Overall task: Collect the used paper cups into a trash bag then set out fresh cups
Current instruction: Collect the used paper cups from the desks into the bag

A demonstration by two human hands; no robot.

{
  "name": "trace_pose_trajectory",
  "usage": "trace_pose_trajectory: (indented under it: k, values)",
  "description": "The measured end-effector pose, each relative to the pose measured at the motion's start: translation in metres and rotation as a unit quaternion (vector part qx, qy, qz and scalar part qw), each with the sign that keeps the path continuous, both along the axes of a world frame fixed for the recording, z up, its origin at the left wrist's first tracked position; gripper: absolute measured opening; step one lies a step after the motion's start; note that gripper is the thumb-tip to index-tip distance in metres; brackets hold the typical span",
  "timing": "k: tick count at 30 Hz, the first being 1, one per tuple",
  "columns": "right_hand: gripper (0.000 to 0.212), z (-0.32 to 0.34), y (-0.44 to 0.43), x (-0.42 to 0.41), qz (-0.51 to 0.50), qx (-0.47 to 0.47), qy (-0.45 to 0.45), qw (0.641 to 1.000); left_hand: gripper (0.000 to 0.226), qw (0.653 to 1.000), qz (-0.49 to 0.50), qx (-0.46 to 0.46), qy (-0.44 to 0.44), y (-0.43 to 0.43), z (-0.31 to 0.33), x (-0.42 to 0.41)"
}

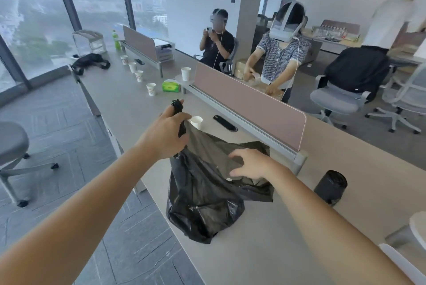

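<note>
A long pale desk (pixel 276 227) runs away from the camera, split down its middle by a pink divider panel (pixel 249 102). On its near part sits a black trash bag (pixel 202 204), slumped, its mouth pulled upward. The left hand (pixel 166 135) is closed around a gathered edge of the bag, lifting it above the desk. The right hand (pixel 251 165) hovers at the bag's mouth with fingers loosely spread and curled, touching the thin film; it grips nothing firmly. To the right stands a roll of black bags (pixel 330 186). A plain white paper cup (pixel 196 121) stands just behind the left hand, by the bag's rim. Farther along, four cups form a row (pixel 138 75), each with red printing too small to read, and another cup (pixel 185 73) sits on a small round shelf. A green tissue pack (pixel 171 86) lies beside the row; its lettering is unreadable.
</note>
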State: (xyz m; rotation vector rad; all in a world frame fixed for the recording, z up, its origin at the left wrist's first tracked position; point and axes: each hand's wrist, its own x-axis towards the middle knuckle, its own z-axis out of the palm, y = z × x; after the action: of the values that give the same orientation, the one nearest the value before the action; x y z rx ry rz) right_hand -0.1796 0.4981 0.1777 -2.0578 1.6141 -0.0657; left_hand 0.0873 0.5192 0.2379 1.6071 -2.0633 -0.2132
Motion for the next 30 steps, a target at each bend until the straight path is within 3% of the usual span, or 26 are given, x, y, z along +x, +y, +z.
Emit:
trace_pose_trajectory:
  k: [4,9,16,25,30]
  values:
    - [0.046,0.008,0.003,0.017,-0.001,-0.059,-0.011,0.998,0.051,0.997,0.013,0.045,-0.058,-0.014,-0.016,0.022]
    - [0.035,0.007,-0.014,0.009,-0.031,-0.149,0.021,0.988,0.063,0.999,0.025,0.029,-0.012,-0.037,-0.023,0.032]
    - [0.033,-0.055,-0.075,-0.033,-0.189,-0.083,-0.018,0.978,0.062,0.996,0.018,0.073,-0.047,-0.086,-0.039,0.028]
    - [0.010,-0.192,-0.124,-0.075,-0.214,0.135,0.114,0.961,0.036,0.990,0.022,0.091,-0.105,-0.143,-0.059,0.007]
    - [0.007,-0.208,-0.122,-0.076,-0.236,0.110,0.134,0.956,0.024,0.994,0.046,0.078,-0.060,-0.163,-0.063,0.013]
